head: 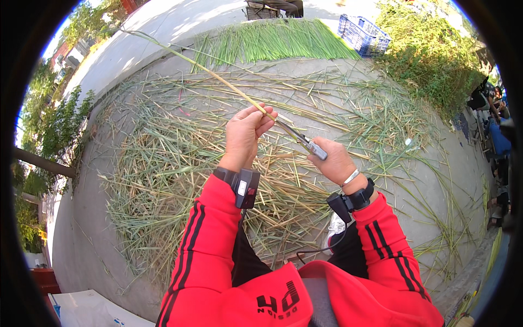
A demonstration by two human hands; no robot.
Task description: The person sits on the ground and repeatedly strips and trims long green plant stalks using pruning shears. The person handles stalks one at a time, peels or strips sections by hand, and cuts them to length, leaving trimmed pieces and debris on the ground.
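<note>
My left hand (247, 131) pinches a long yellow-green plant stalk (218, 76) between thumb and fingers. The stalk runs from the upper left, where thin leaves hang at its tip, down to the right. In my right hand (333, 159) is a cutting tool with a grey handle (318, 151), which looks like a knife or pruner; its dark blade lies along the stalk's lower part. Whether the blade is cutting into the stalk I cannot tell. Below both hands, a heap of cut stalks and leaves (163, 163) spreads over the concrete ground.
Green stalks (269, 41) lie in a row at the far edge, beside a blue plastic crate (363, 36). A bush (433, 53) grows at the upper right. A tree trunk (45, 162) reaches in at left. A white box (94, 308) stands at lower left. People are at the far right and top.
</note>
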